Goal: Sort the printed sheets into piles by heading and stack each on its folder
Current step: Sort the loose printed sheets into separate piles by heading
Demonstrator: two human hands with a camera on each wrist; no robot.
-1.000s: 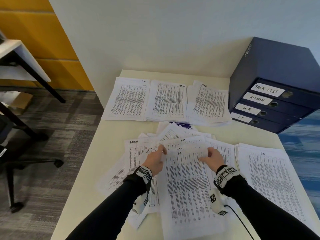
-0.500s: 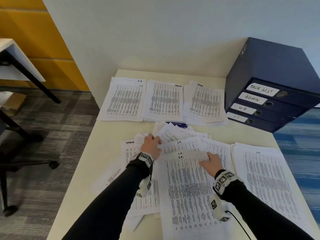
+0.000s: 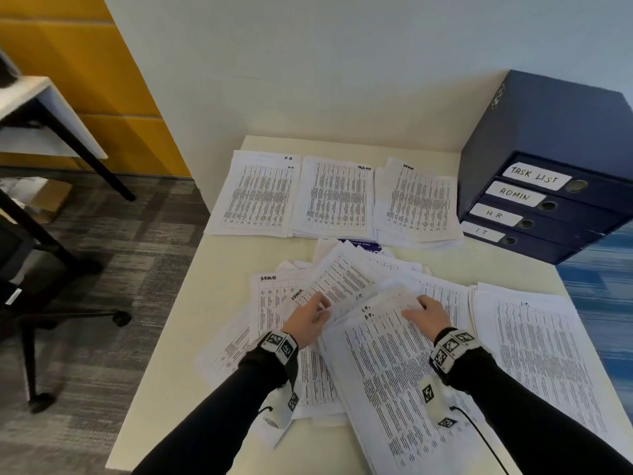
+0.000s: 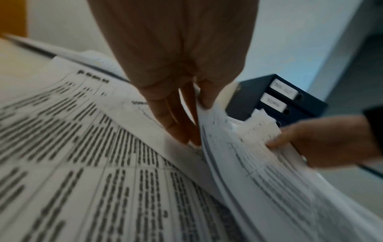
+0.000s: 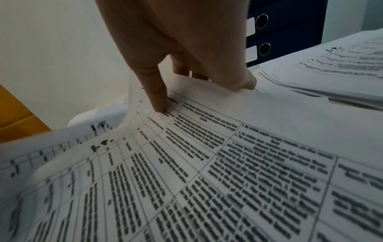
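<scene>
The bundle of I.T. sheets (image 3: 394,368) lies at the near centre of the bench (image 3: 219,262), long axis running away from the person, headings at the far end. The left hand (image 3: 308,320) has its grip pinching the bundle's left far edge, thumb above and fingers (image 4: 178,126) below. The right hand (image 3: 428,311) pinches the far right edge, index finger on top. Under the bundle lies a loose heap of unsorted sheets (image 3: 274,303). Three sorted piles (image 3: 335,197) line the far edge; a fourth pile (image 3: 541,347) lies right. Four labelled folders (image 3: 534,204) stand stacked at right.
</scene>
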